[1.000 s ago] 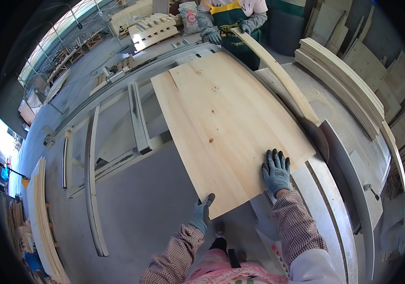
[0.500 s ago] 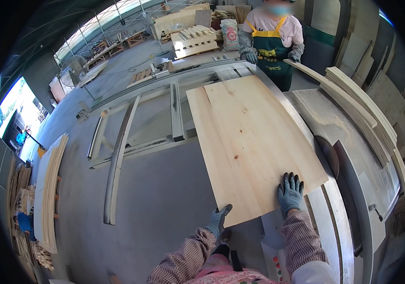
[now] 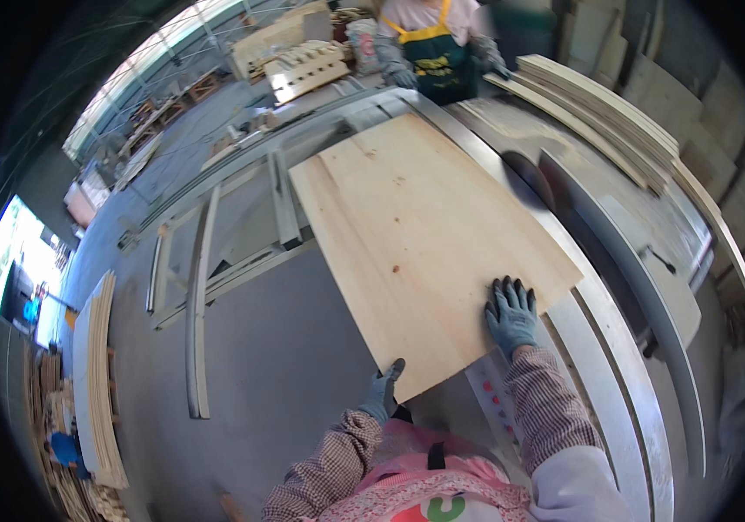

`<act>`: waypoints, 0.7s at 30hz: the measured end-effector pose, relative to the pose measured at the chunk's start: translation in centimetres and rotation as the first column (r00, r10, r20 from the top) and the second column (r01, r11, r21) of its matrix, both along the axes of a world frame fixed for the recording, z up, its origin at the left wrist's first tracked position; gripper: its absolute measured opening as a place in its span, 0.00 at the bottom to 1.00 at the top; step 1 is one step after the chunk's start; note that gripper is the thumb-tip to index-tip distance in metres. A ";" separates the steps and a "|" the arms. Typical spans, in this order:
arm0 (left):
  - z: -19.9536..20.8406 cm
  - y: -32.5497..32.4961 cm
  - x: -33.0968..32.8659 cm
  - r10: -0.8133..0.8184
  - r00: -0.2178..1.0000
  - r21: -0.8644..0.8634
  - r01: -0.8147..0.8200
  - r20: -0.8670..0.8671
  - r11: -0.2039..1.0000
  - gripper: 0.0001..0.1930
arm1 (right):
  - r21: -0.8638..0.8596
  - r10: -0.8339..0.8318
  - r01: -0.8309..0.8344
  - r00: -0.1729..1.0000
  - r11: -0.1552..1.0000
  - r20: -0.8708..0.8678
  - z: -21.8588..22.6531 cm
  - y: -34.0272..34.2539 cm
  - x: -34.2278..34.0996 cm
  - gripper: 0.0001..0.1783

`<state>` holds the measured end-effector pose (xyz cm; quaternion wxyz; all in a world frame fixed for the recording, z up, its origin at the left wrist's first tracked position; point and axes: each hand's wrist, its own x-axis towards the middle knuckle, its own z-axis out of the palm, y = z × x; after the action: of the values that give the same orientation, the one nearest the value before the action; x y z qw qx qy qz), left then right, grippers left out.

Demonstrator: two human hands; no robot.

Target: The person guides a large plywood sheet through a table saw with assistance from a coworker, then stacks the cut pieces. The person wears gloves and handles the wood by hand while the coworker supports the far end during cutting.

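Observation:
A large pale plywood board (image 3: 429,222) with a few small knots lies flat across the bed of a table saw (image 3: 603,387). At its near left corner, my gloved left hand (image 3: 381,396) is closed on the edge, thumb on top; its fingers underneath are hidden. My gloved right hand (image 3: 511,320) rests flat on the top face by the near right corner, fingers stretched out. Beyond that corner stands the dark round saw blade (image 3: 529,181), apart from the board, with a long metal fence (image 3: 629,270) to its right.
Opposite, a gloved co-worker in a green apron (image 3: 442,65) has a hand near a stack of wood strips (image 3: 603,113) on the saw table. A metal frame with crossbars (image 3: 203,287) extends left. Boards (image 3: 98,383) are stacked at the left, a pallet (image 3: 307,70) at the back.
My view has shifted to the right. The board has come slightly back toward me, with its right corner farther from the blade. Both hands keep their places on it.

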<state>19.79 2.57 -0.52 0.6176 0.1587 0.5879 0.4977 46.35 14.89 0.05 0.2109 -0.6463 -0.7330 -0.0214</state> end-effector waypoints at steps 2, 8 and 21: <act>-0.6 -0.1 -2.0 -0.160 0.983 -0.041 0.164 0.093 0.986 0.29 | -0.038 0.015 -0.016 1.000 0.999 -0.005 1.0 0.0 -0.6 0.31; 0.8 0.9 -3.5 -0.480 0.864 -0.087 0.496 0.151 0.864 0.30 | -0.062 -0.024 0.023 0.999 0.998 -0.025 1.9 -0.2 0.5 0.31; -0.4 11.4 -5.6 -0.023 0.888 -0.063 0.059 0.460 0.996 0.36 | -0.149 -0.110 0.111 0.994 0.983 0.019 3.5 0.1 0.3 0.27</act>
<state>14.17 13.96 -0.92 0.7547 0.0260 0.4403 0.4856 46.68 15.01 3.58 0.1561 -0.6999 -0.6968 0.0187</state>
